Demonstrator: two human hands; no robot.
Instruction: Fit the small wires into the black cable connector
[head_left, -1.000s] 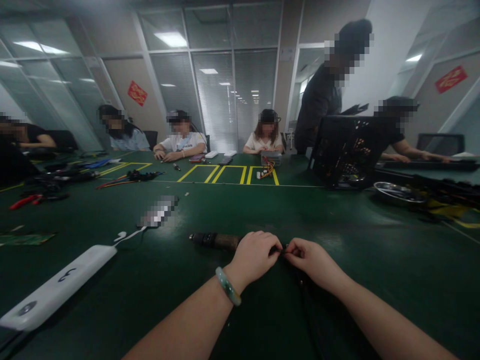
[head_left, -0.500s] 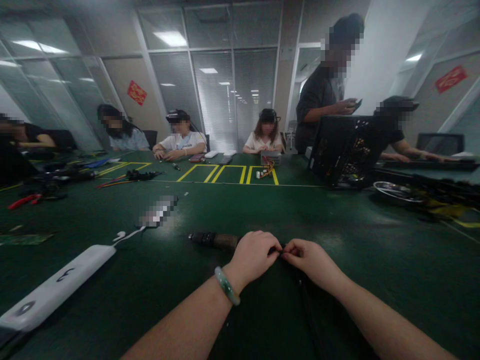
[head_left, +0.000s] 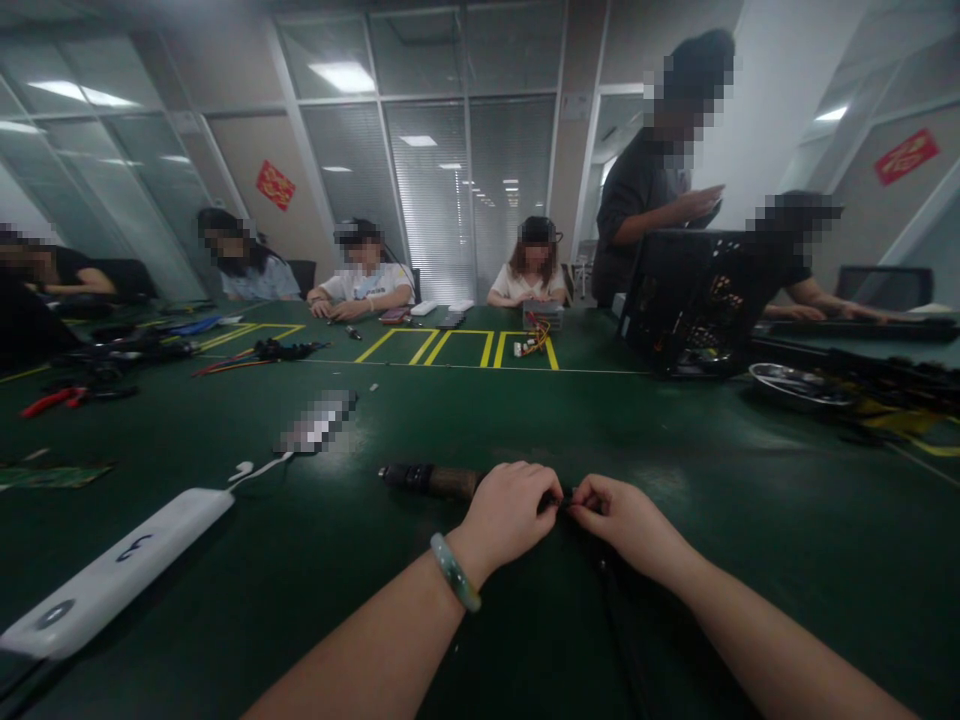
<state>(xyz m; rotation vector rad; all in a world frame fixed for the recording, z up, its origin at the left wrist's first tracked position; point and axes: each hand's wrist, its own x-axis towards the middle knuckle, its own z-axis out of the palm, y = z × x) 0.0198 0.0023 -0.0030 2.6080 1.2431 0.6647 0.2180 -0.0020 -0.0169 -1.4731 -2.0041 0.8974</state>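
A dark power screwdriver (head_left: 431, 480) with a brownish body lies on the green table, its metal tip towards the left. My left hand (head_left: 510, 505), with a jade-coloured bangle above its wrist, is closed in front of the tool's rear part and hides it. Just to the right, my right hand (head_left: 619, 515) is closed in a pinch. Between the two sets of fingertips is something small and dark, too hidden to name. Below my right hand a black strip, perhaps a cord (head_left: 611, 590), runs towards me.
A white power strip (head_left: 127, 570) lies at left, its cable near a blurred-out phone (head_left: 322, 422). Red-handled pliers (head_left: 56, 402) and dark cables sit farther left. A black computer case (head_left: 679, 305) and metal bowl (head_left: 799, 382) stand right. Several people are around the table.
My fingertips are slightly farther apart, the right hand having shifted a little to the right. The standing person's hands have moved slightly. The screwdriver stays in place.
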